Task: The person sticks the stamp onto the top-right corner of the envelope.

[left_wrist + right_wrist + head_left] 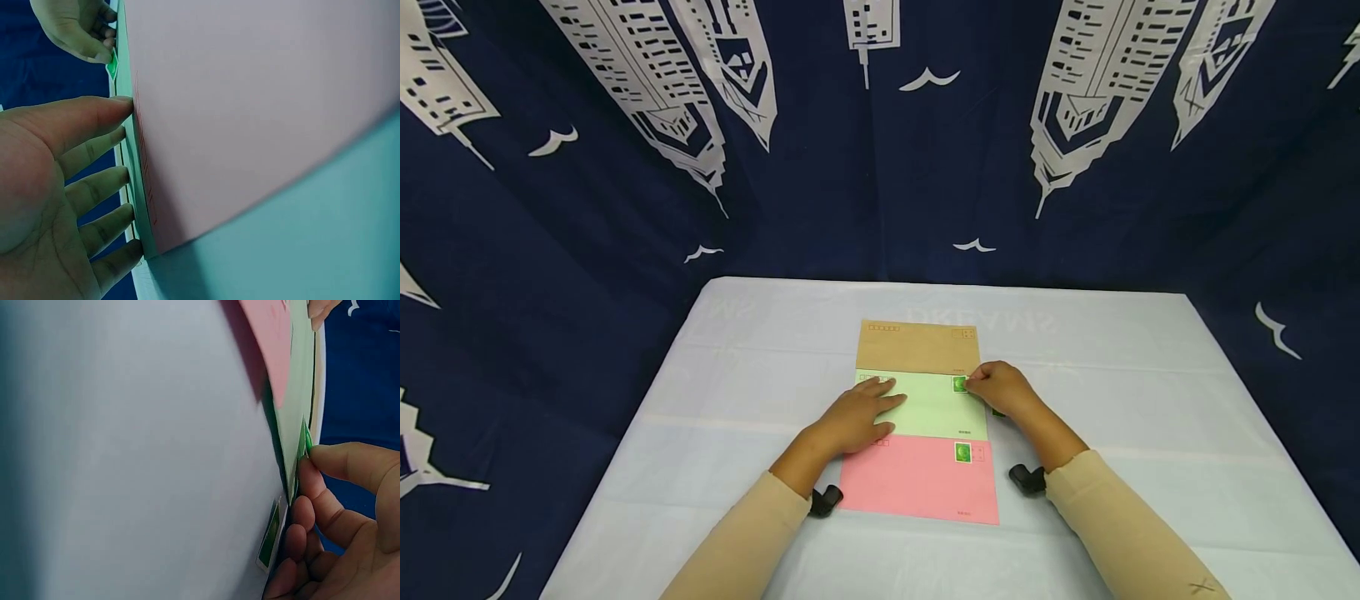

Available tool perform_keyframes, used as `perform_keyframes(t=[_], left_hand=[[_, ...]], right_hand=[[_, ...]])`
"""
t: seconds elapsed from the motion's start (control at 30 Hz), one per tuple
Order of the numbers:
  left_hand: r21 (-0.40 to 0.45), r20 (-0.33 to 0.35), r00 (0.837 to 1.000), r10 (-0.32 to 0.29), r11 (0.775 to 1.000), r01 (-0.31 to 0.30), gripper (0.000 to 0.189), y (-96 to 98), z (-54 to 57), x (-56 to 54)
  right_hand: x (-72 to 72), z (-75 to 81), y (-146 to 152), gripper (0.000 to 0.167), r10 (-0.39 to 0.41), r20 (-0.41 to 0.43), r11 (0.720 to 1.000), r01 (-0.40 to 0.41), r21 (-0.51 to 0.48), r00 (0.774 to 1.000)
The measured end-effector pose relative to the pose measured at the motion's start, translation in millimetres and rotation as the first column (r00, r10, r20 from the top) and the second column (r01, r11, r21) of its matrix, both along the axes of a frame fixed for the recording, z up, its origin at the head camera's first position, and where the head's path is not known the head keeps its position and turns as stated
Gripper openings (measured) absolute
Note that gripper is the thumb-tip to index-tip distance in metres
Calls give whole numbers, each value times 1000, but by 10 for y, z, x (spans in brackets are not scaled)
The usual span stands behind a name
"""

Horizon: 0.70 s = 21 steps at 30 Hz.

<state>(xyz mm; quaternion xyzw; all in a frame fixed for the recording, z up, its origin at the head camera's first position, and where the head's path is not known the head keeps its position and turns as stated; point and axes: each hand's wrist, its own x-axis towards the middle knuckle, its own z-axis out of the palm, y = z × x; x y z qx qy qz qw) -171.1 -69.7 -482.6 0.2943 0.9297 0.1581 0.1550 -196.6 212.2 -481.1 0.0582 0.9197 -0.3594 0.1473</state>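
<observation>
Between the left hand (857, 419) and right hand (1002, 389) I have a lane over the green envelope's (928, 406) middle. At its near left the left forearm (806, 458) bars me; just right of it, the right wrist (1041, 427) does (a stamp (269, 539) lies there too). Beyond it, past the brown envelope (917, 348), I could cross tabletop (1075, 333).

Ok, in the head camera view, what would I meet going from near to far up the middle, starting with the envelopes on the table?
Pink envelope → pale green envelope → brown envelope → dark blue printed cloth beyond the table's far edge.
</observation>
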Motion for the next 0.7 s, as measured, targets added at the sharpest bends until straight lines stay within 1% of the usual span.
perform_keyframes(t=[0.23, 0.47, 0.7], left_hand=[[-4, 2, 1000, -4, 1000, 4, 55, 1, 15, -6], [-8, 6, 1000, 2, 1000, -2, 55, 7, 6, -5], [-1, 7, 1000, 0, 1000, 0, 54, 7, 12, -3]], right_hand=[[3, -12, -23, 23, -6, -12, 1000, 6, 18, 1000], [0, -11, -28, 24, -11, -19, 998, 13, 65, 1000], [-16, -51, -39, 23, 1, -68, 993, 8, 120, 998]])
